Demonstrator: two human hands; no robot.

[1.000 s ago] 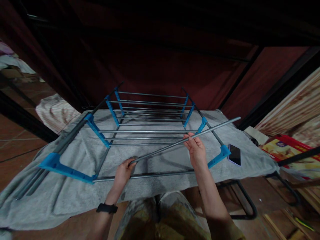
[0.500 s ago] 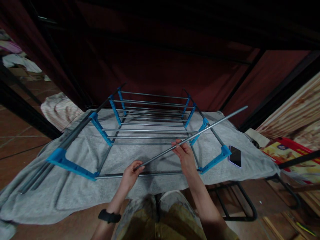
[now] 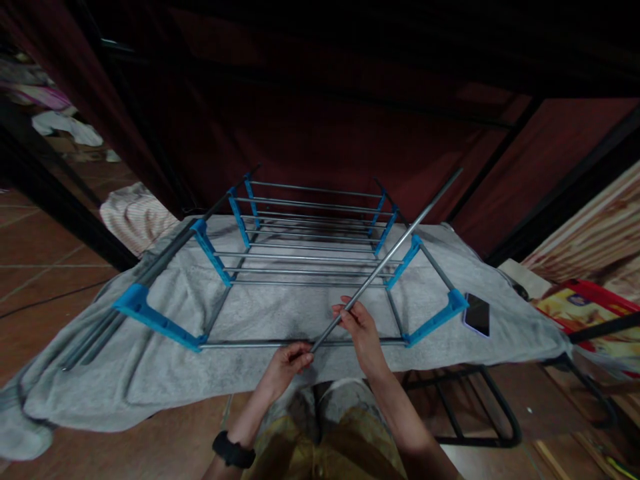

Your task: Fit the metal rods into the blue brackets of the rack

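Observation:
A long grey metal rod [image 3: 400, 241] slants from near my body up to the far right. My left hand [image 3: 287, 363] pinches its near end. My right hand [image 3: 361, 328] grips it a little farther up. Under the rod lies a drying rack frame [image 3: 300, 257] made of grey metal bars and blue plastic brackets, resting on a grey towel [image 3: 150, 373] that covers a table. A black watch is on my left wrist.
A phone [image 3: 477, 315] lies on the towel at the right, beside a blue bracket. Loose grey rods [image 3: 100, 333] lie on the towel at the left. A red box [image 3: 585, 307] sits at the right, a striped cloth [image 3: 133, 213] at the far left.
Both hands have drawn closer to my body and to each other. The rod has swung from nearly level to a steeper slant, its far end now higher and farther away.

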